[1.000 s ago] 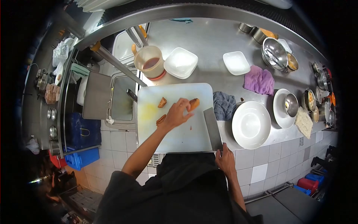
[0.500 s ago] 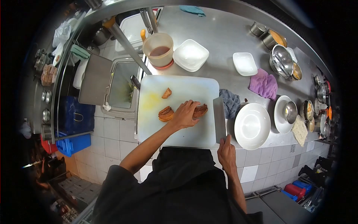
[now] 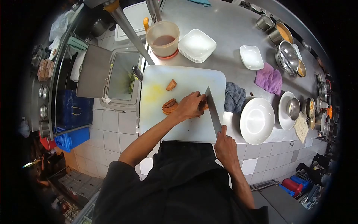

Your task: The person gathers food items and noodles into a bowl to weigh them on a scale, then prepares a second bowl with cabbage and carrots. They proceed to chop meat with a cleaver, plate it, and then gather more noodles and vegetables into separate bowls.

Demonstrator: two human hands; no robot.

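Observation:
My right hand (image 3: 226,148) grips the handle of a cleaver (image 3: 213,113), its broad blade pointing away from me over the right part of a white cutting board (image 3: 167,128). Close to the blade's left side, my left hand (image 3: 191,106) curls its fingers over a browned piece of cooked meat (image 3: 206,106) and holds it on the board. Most of that piece is hidden under the fingers. Just left of this hand rests another browned piece (image 3: 170,107), with a small wedge-shaped bit (image 3: 171,84) farther up the board.
Right of the board lie a grey cloth (image 3: 234,98) and a large white plate (image 3: 257,121). Behind it stand a tub of brown liquid (image 3: 163,39) and stacked white bowls (image 3: 197,45). A lidded bin (image 3: 126,76) stands open at the left. A purple cloth (image 3: 269,79) lies farther right.
The cleaver has moved left from the board's right edge to beside the held meat, and its blade now slants. My left hand stays over the meat. The whole view has shifted slightly.

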